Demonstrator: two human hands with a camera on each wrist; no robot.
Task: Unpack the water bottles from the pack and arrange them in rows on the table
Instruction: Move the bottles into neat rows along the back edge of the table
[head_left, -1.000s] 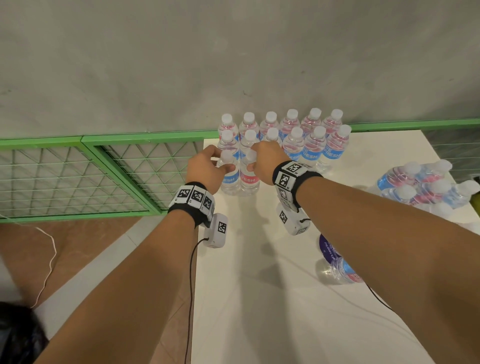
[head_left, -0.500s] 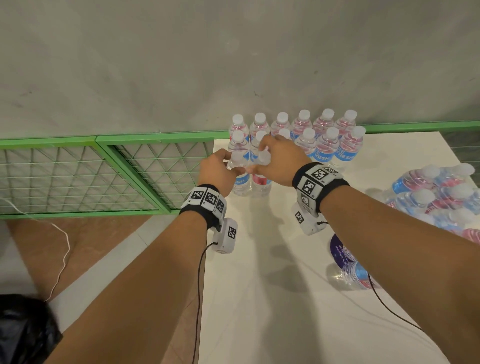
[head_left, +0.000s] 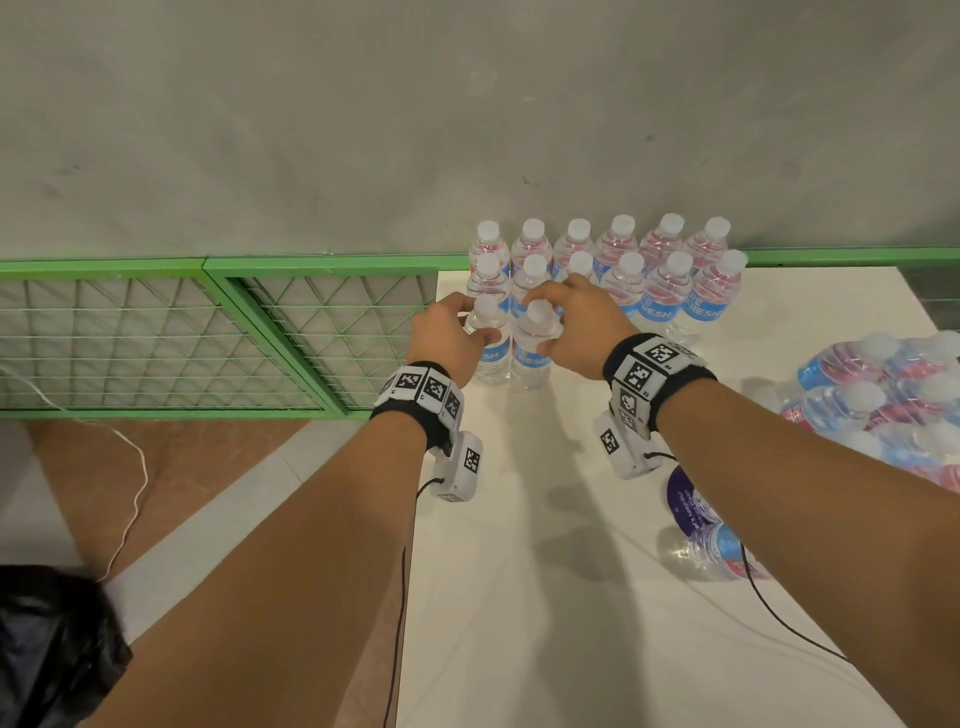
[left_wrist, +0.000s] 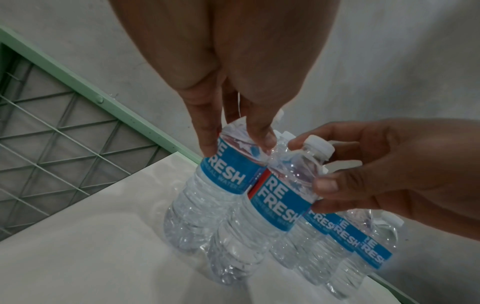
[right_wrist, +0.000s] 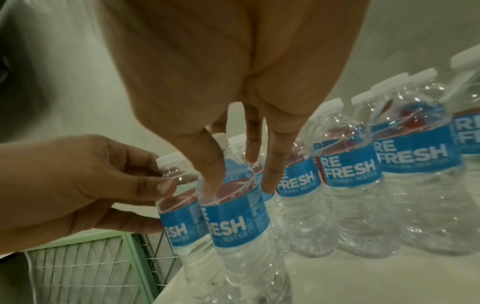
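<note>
Hands (head_left: 452, 332) (head_left: 576, 332) grip two upright bottles (head_left: 511, 345)

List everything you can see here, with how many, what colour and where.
standing bottles: fourteen, clear with blue labels, two rows of six at the table's far edge plus two in front
wrapped pack: one, clear plastic, table's right side
lying bottle: one, clear, near right forearm
table: one, white
fence: green mesh, left
black bag: one, floor, lower left
left hand: grips front left bottle
right hand: grips front right bottle
</note>
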